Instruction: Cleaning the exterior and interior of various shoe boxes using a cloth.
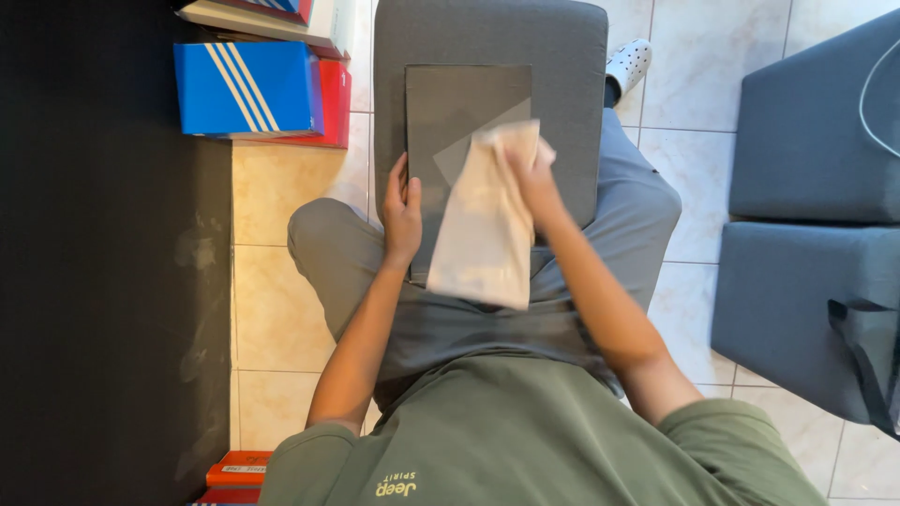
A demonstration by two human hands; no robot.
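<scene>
From the head camera, the left hand (402, 214) clasps the left edge of a dark flat panel (464, 103) lying on a grey stool (572, 56). The right hand (531, 171) presses a beige cloth (483, 230) onto the panel. A blue, white-striped shoebox (246, 87) sits upper left, over a red box (335, 101).

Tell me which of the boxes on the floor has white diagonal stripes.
The blue box at upper left; the red box beside it shows no stripes.
</scene>
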